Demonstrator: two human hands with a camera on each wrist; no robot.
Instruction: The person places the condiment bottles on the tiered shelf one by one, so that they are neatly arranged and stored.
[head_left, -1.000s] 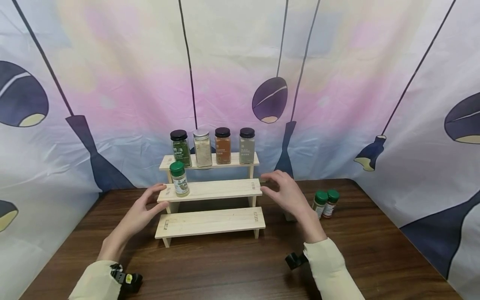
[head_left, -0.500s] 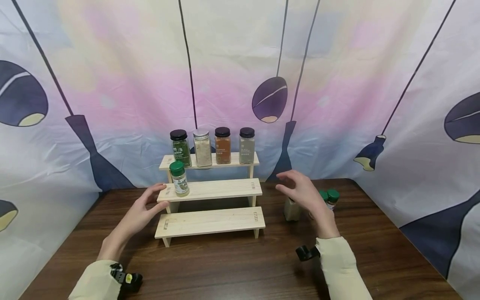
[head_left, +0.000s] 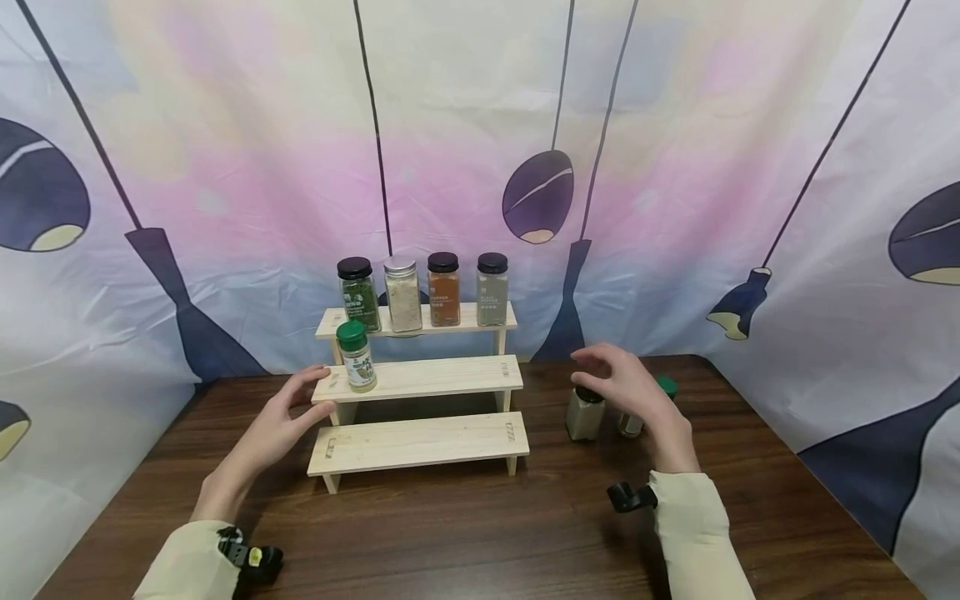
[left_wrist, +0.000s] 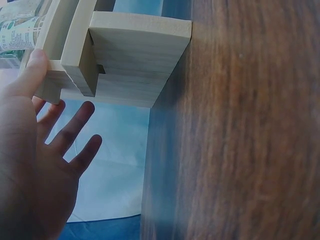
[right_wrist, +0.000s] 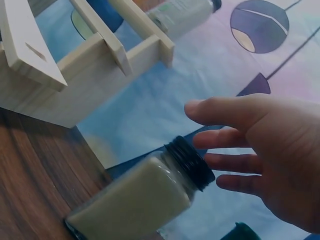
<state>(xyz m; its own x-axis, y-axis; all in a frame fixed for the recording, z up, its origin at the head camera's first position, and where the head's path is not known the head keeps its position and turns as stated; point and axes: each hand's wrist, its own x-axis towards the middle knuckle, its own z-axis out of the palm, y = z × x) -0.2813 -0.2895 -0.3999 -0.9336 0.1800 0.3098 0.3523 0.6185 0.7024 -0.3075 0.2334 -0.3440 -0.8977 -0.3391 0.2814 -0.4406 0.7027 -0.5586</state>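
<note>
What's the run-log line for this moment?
left hand: at rack's left end | right hand: nothing held, fingers near black-capped jar | middle shelf: green-capped bottle | top shelf: four jars

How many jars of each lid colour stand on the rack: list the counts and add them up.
Black-lidded jars: 3
Silver-lidded jar: 1
Green-lidded jar: 1
Total on the rack: 5
</note>
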